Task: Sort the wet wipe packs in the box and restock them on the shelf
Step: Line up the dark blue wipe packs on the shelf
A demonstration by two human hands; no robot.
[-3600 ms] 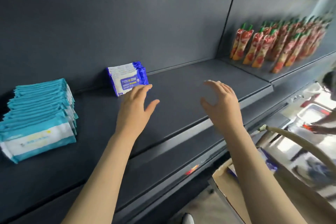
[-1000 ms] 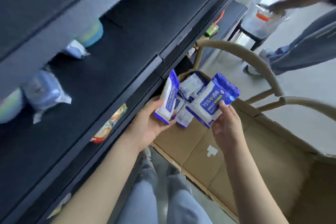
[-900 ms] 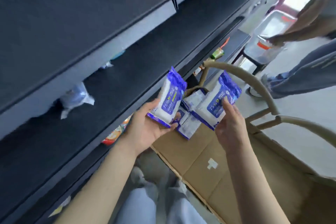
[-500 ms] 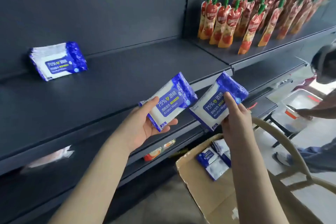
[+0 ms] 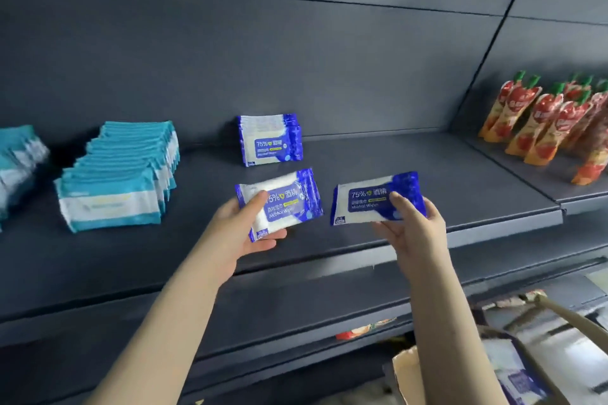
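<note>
Bare shelf deck (image 5: 427, 168) ran from blue pack stack (image 5: 269, 140) rightward to red pouches (image 5: 552, 122) (widest gap). Left side blocked by teal pack rows (image 5: 121, 174). Front strip before stack lay open; left hand (image 5: 243, 230) gripped left-hand pack (image 5: 289, 200), right hand (image 5: 414, 227) gripped right-hand pack (image 5: 368, 199) above it.

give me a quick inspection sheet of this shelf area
surface: dark shelf, blue wipe stack upright at the back, teal wipe rows to its left
job's things: left pack and right pack, both blue, held over the shelf; cardboard box lower right, contents blurred
clutter: red packet on a lower shelf
grippers: left hand grips left pack; right hand grips right pack
cables: nothing seen
surroundings: red pouches on the neighbouring shelf, right
</note>
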